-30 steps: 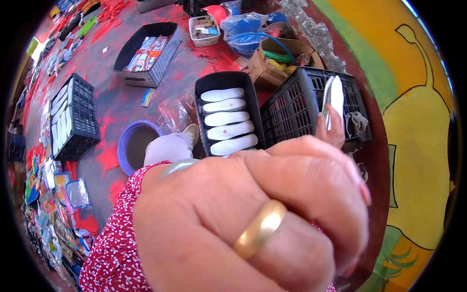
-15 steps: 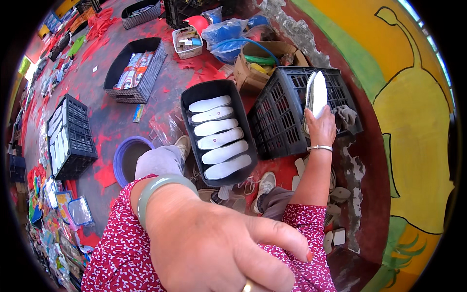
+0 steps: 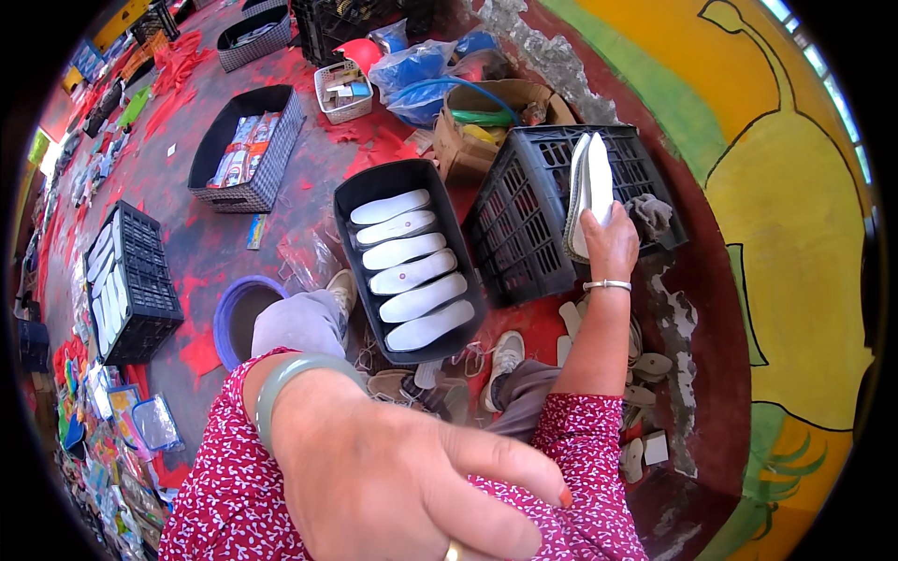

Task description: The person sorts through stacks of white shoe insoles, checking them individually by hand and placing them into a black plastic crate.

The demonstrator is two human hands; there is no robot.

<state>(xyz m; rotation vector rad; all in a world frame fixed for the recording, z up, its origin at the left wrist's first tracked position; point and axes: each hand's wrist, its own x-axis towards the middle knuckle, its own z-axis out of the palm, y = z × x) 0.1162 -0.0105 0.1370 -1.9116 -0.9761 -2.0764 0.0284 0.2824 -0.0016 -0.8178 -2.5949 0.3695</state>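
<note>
While the right hand [image 3: 610, 245] reaches out over the black slatted crate [image 3: 524, 215], its fingers are pinched around a small stack of white shoe insoles [image 3: 589, 192], held upright above the crate's open top. A grey cloth [image 3: 650, 213] lies inside the crate just beside the stack, and a thin silver bangle [image 3: 606, 285] circles the wrist. Close to the camera, the left hand [image 3: 412, 477] fills the lower frame, loosely spread with the thumb pointing right and nothing visible in its grasp; a pale green bangle [image 3: 290, 379] sits at its wrist and a gold ring [image 3: 453, 552] shows at the lower edge. Just left of the crate, touching it, a black tray [image 3: 360, 201] on the red floor [image 3: 201, 248] carries six white insoles laid in a row. More loose soles [image 3: 645, 374] lie scattered on the floor near the wall.
</note>
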